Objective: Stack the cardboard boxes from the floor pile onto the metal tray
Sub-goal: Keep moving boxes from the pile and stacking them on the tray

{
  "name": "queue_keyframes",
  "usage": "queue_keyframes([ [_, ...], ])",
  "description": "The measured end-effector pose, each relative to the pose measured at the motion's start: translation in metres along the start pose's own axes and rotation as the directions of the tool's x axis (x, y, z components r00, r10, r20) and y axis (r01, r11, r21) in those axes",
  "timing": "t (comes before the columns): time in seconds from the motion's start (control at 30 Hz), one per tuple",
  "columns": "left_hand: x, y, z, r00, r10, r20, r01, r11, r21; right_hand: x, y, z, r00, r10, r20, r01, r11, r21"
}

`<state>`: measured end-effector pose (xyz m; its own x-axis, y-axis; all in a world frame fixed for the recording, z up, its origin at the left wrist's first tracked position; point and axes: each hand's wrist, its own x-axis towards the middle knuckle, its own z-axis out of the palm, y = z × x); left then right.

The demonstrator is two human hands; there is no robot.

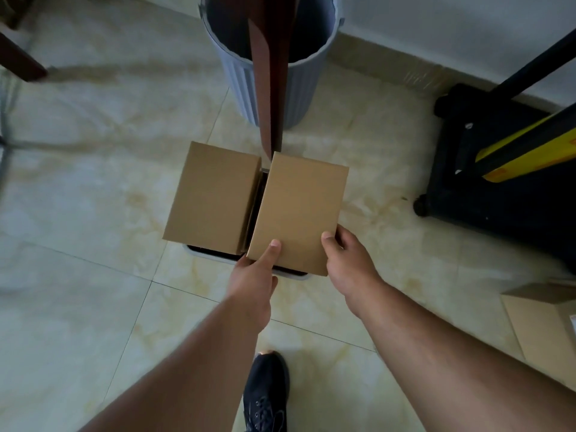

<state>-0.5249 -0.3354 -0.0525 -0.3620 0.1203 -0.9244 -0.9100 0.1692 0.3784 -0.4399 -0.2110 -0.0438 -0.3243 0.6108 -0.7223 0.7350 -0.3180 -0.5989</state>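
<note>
Two brown cardboard boxes stand side by side over the metal tray [199, 248], whose pale rim and dark inside show under their near edges. The left box [212, 194] stands free. Both hands hold the right box [299, 210] at its near end. My left hand [252, 275] grips its near left corner with the thumb on top. My right hand [349, 260] grips its near right edge, thumb on top and fingers down the side. A narrow gap runs between the two boxes.
A grey ribbed bin [271, 57] and a dark brown table leg [271, 82] stand just behind the tray. A black wheeled cart with a yellow bar [498, 169] is at right. More cardboard boxes [542, 322] lie on the tiled floor at the right edge. My dark shoe [266, 397] is below.
</note>
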Motion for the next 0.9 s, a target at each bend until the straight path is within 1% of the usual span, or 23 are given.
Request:
queue_keyframes([
  [0.1,0.006,0.001,-0.001,1.000,-0.016,0.000,0.016,0.999,-0.037,0.004,0.000,0.004,1.000,0.006,0.017,-0.006,1.000,0.012],
  [0.47,0.030,-0.003,-0.009,0.999,-0.034,-0.015,0.033,0.996,-0.088,0.013,0.005,0.014,0.998,0.054,0.037,-0.053,0.999,-0.009],
  [0.63,0.040,-0.007,-0.012,0.999,-0.052,-0.009,0.051,0.993,-0.111,0.017,0.006,0.019,0.998,0.049,0.047,-0.046,0.998,-0.048],
  [0.73,0.040,-0.007,-0.011,0.997,-0.066,-0.031,0.063,0.992,-0.108,0.018,0.007,0.020,0.998,0.049,0.049,-0.045,0.997,-0.066],
  [0.9,0.038,-0.007,-0.010,0.997,-0.073,-0.033,0.071,0.996,-0.051,0.013,0.006,0.015,0.998,0.041,0.045,-0.038,0.997,-0.072],
])
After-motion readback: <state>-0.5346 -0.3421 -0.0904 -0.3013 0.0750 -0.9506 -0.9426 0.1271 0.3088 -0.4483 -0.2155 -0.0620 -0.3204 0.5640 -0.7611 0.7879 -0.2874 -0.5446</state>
